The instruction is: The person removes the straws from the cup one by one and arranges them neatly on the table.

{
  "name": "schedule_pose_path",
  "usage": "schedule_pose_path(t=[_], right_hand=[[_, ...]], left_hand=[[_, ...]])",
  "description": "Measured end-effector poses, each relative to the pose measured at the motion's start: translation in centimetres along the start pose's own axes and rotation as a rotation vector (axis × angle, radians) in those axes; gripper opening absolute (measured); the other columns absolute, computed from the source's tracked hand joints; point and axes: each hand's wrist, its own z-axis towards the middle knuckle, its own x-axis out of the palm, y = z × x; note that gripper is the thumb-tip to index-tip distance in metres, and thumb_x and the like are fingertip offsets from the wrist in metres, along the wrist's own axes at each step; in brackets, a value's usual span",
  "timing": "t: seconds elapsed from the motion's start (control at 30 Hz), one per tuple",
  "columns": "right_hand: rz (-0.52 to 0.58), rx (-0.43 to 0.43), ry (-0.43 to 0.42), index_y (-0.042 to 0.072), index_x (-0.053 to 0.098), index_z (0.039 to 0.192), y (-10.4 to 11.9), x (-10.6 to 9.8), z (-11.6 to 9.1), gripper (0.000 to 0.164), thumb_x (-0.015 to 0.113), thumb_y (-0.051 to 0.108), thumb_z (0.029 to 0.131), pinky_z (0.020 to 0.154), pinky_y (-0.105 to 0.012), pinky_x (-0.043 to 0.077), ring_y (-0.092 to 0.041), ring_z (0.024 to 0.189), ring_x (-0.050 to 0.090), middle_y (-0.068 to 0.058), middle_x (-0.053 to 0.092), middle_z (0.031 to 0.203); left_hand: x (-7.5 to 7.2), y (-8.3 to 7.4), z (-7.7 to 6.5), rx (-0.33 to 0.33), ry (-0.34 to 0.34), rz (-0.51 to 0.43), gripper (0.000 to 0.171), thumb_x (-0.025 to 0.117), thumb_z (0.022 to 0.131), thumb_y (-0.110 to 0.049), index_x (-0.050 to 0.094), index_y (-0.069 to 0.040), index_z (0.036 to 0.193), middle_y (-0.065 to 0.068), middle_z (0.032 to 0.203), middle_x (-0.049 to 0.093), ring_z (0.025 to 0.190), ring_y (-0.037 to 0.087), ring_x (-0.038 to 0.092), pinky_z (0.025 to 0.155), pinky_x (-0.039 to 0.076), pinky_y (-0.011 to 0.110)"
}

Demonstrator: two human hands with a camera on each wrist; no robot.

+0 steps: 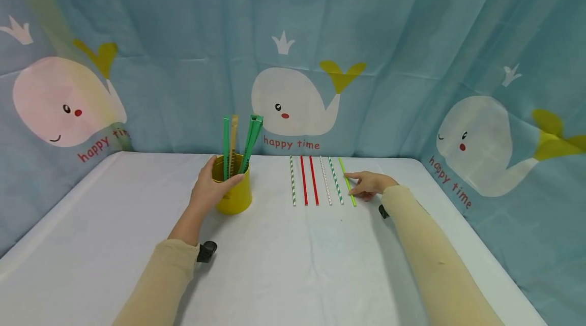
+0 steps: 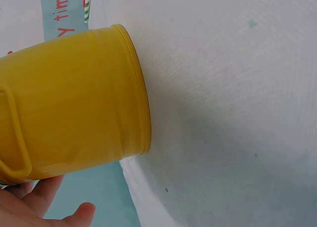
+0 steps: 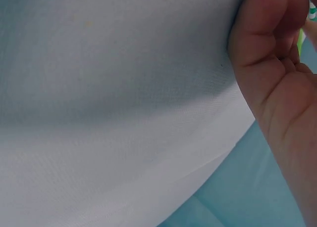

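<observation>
A yellow bucket (image 1: 238, 195) stands upright on the table, holding long green sticks (image 1: 250, 144) and a tan one (image 1: 233, 140). My left hand (image 1: 211, 186) grips its rim, thumb across the front and fingers along the left side. In the left wrist view the bucket's side handle (image 2: 19, 133) shows above the fingers. On the right, my right hand (image 1: 370, 184) has index fingertip and thumb on a lime-green straw (image 1: 341, 164), spaced apart along its length; the other fingers are curled under. In the right wrist view the palm hides most of that straw (image 3: 300, 42).
Left of the lime-green straw, more straws lie in a row: a green-striped one (image 1: 335, 180), a white patterned one (image 1: 325, 181), two red ones (image 1: 314, 181) and another green-striped one (image 1: 293, 181). A blue whale-print curtain (image 1: 393, 26) hangs behind the white table (image 1: 274, 265).
</observation>
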Motion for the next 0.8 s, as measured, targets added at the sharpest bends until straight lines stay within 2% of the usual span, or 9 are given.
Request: schedule_pose_path(t=[0.2, 0.43, 0.53, 0.8], right_hand=[[-0.008, 0.013, -0.001, 0.016, 0.019, 0.156, 0.04, -0.13, -0.11, 0.072, 0.061, 0.016, 0.097, 0.062, -0.025, 0.045, -0.015, 0.068, 0.044, -0.013, 0.044, 0.103], [0.022, 0.029, 0.015, 0.016, 0.017, 0.157, -0.04, -0.05, -0.02, 0.072, 0.059, 0.013, 0.098, 0.06, -0.025, 0.042, -0.015, 0.065, 0.04, -0.008, 0.042, 0.086], [0.025, 0.048, 0.007, 0.018, 0.019, 0.157, -0.07, -0.03, 0.17, 0.073, 0.061, 0.015, 0.097, 0.06, -0.025, 0.043, -0.015, 0.066, 0.042, -0.009, 0.043, 0.09], [0.055, 0.023, 0.001, 0.018, 0.013, 0.157, -0.51, -0.16, 0.04, 0.079, 0.063, 0.017, 0.096, 0.063, -0.026, 0.046, -0.016, 0.07, 0.045, -0.012, 0.043, 0.102]], left_hand=[[0.04, 0.01, -0.01, 0.011, -0.005, -0.008, 0.105, 0.064, 0.088, -0.056, -0.002, -0.012, 0.157, 0.019, 0.16, 0.008, 0.142, 0.042, 0.017, 0.111, 0.019, 0.063], [0.1, 0.02, 0.03, 0.01, -0.004, -0.018, 0.105, 0.064, 0.088, -0.055, -0.002, -0.012, 0.157, 0.019, 0.16, 0.009, 0.142, 0.041, 0.018, 0.111, 0.019, 0.063], [0.1, 0.04, 0.02, 0.008, -0.005, -0.018, 0.106, 0.064, 0.087, -0.056, -0.002, -0.012, 0.157, 0.019, 0.16, 0.008, 0.142, 0.041, 0.018, 0.111, 0.019, 0.063], [-0.02, -0.06, -0.14, 0.015, 0.001, -0.025, 0.107, 0.064, 0.087, -0.057, -0.003, -0.012, 0.157, 0.018, 0.16, 0.007, 0.143, 0.041, 0.017, 0.111, 0.019, 0.062]])
